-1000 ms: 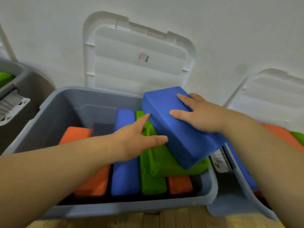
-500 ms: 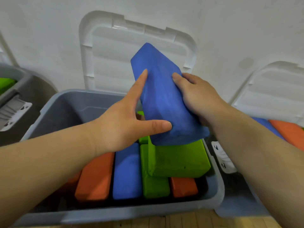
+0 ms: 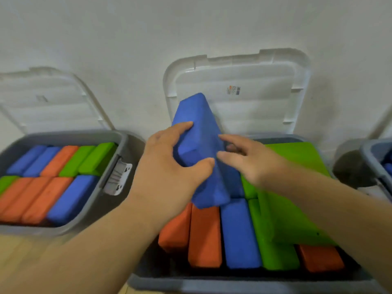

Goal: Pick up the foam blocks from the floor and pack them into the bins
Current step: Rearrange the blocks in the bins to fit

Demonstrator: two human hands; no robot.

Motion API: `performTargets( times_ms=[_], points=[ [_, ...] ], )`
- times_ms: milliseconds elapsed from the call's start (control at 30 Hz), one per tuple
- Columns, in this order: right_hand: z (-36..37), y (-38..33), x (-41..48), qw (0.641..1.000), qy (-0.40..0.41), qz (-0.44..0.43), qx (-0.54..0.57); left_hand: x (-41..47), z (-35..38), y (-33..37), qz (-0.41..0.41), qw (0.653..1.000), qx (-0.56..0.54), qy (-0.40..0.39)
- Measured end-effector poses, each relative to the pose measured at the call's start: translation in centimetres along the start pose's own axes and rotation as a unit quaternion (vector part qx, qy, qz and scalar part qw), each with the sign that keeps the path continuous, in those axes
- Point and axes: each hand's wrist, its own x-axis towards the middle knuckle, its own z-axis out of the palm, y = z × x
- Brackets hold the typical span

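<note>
View: looking down from the person's head at three grey bins set along a white wall [image 3: 127, 28], with both bare forearms reaching forward.
Left hand [image 3: 169, 166]: grasping the blue foam block [image 3: 199, 141], with the fingers curled over its upper left face and the thumb pressed across its near face.
Right hand [image 3: 250, 160]: released, with fingers spread and nearly straight at the block's right side. Motion blur hides whether they touch it.
Blue foam block: held steeply tilted over the middle bin [image 3: 191, 286]. Its top end leans away toward the lid and its lower end is down among the blocks packed there.
Middle bin contents: a row of blocks on edge, from the left two orange blocks [image 3: 203, 236], one blue block [image 3: 239, 234] and one green block [image 3: 275, 257]. A short orange block [image 3: 320, 259] sits at the right, and a wide green block [image 3: 297, 209] lies slanted on top of the right side.
Middle bin lid [image 3: 254, 115]: white and open, standing against the wall, with a small sticker on it.
Left bin [image 3: 42, 230]: just beside the middle bin, packed in two rows with blue, orange and green blocks. Its white left lid [image 3: 48, 102] is open against the wall, and a white latch [image 3: 118, 179] hangs on its right side.
Right bin [image 3: 373, 158]: only a corner shows at the frame's edge, with something blue inside.
Floor [image 3: 25, 247]: light wooden boards in front of the bins.
</note>
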Motion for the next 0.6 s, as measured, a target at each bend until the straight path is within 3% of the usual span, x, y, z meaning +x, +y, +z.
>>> performTargets(
  times_ms=[100,200,400,600],
  points=[
    [-1.6,1.4,-0.6,0.957,-0.038,-0.014,-0.289,0.5,-0.6,-1.3,-0.044,0.998,0.044,0.025],
    [-2.9,2.9,-0.8,0.895,-0.045,-0.003,-0.443,1.0,0.5,-1.6,-0.045,0.996,0.076,0.028],
    [-4.4,5.3,-0.6,0.880,-0.053,0.074,-0.466,2.4,3.5,-0.1,-0.034,0.994,0.101,0.001],
    [-4.6,6.3,-0.4,0.884,-0.029,0.065,-0.461,1.1,5.4,1.3,-0.050,0.983,0.154,-0.092]
  ],
)
